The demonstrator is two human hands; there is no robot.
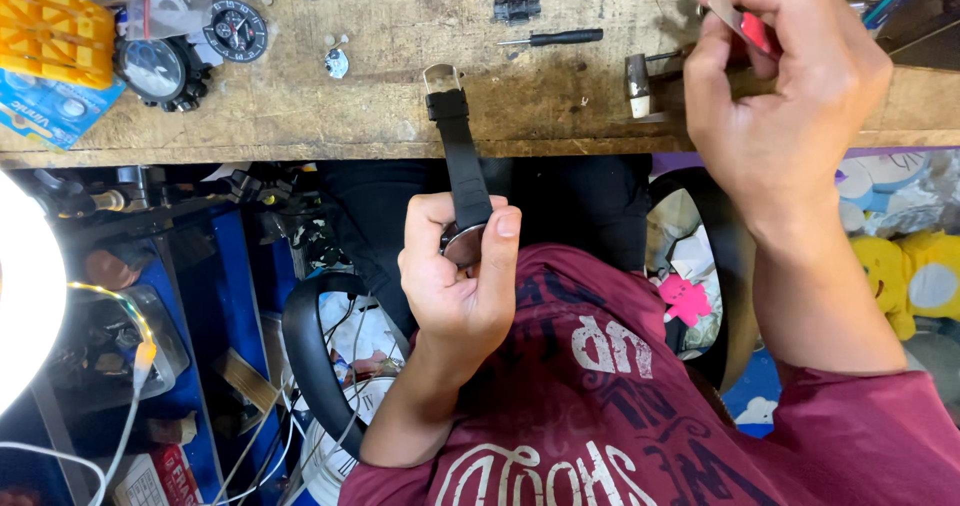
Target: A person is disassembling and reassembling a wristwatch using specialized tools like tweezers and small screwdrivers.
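My left hand (pixel 458 276) grips a wristwatch (pixel 462 241) by its round case, close to my chest. Its black strap (pixel 457 141) runs up from my fingers to a silver buckle resting on the wooden bench (pixel 330 106). My right hand (pixel 785 86) is raised over the bench's right end, fingers pinched on a small red and silver tool (pixel 745 24). A small hammer (pixel 640 81) lies just left of that hand.
On the bench lie a black-handled screwdriver (pixel 555 38), a small black part (pixel 517 7), a yellow plastic holder (pixel 52 28), a black watch (pixel 160 71), a watch dial (pixel 236 30) and a blue card of batteries (pixel 50 106). A bright lamp (pixel 25 286) glares at left. Clutter fills the space below.
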